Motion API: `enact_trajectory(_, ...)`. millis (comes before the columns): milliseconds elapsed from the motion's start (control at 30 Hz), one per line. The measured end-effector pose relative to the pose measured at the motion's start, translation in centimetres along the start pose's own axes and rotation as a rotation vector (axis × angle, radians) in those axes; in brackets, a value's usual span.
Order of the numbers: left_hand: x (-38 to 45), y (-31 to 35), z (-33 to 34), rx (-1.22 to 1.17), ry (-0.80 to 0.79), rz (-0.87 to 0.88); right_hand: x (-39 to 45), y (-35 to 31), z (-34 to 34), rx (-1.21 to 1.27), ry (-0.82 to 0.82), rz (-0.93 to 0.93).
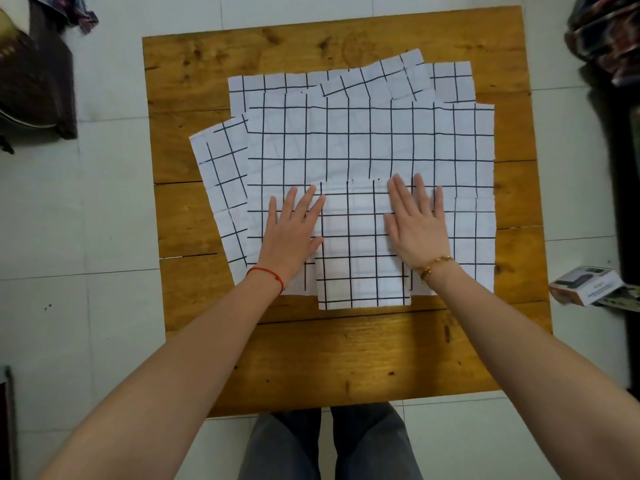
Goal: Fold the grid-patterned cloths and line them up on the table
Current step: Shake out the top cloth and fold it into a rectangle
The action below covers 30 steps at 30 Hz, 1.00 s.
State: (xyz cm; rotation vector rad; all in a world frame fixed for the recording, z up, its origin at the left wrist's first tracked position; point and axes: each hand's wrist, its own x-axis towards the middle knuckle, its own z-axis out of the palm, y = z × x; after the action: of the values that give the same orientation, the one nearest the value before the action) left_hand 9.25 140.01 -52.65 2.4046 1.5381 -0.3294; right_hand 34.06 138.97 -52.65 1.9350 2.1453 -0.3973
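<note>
A small folded white cloth with a black grid (pixel 356 247) lies on top of a pile of several unfolded grid cloths (pixel 363 140) in the middle of the wooden table (pixel 346 358). My left hand (pixel 294 233) rests flat on the folded cloth's left edge, fingers spread. My right hand (pixel 415 220) presses flat on its right side, fingers apart. Neither hand grips anything. The unfolded cloths lie fanned out and overlapping beneath.
A dark woven bag (pixel 34 81) sits on the tiled floor at the left. A cardboard box (pixel 585 284) lies on the floor at the right, near dark furniture with patterned fabric (pixel 606 39). My legs (pixel 329 445) stand at the table's near edge.
</note>
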Motion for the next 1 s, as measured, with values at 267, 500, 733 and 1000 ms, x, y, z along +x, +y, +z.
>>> enact_trajectory(267,0.1,0.0,0.0,0.030,-0.010,-0.001,0.6,-2.3,-1.4,0.027,0.046,-0.130)
enact_trajectory(500,-0.5,0.1,0.6,0.060,0.027,0.032,1.8,-5.5,-0.6,-0.082,-0.070,-0.347)
enact_trajectory(733,-4.7,-0.2,1.9,0.148,-0.005,0.162,1.5,-5.9,-0.7,-0.057,-0.107,-0.317)
enact_trajectory(1000,-10.7,-0.9,2.8,0.144,-0.071,0.307,1.1,-6.6,-0.9,-0.070,-0.130,-0.266)
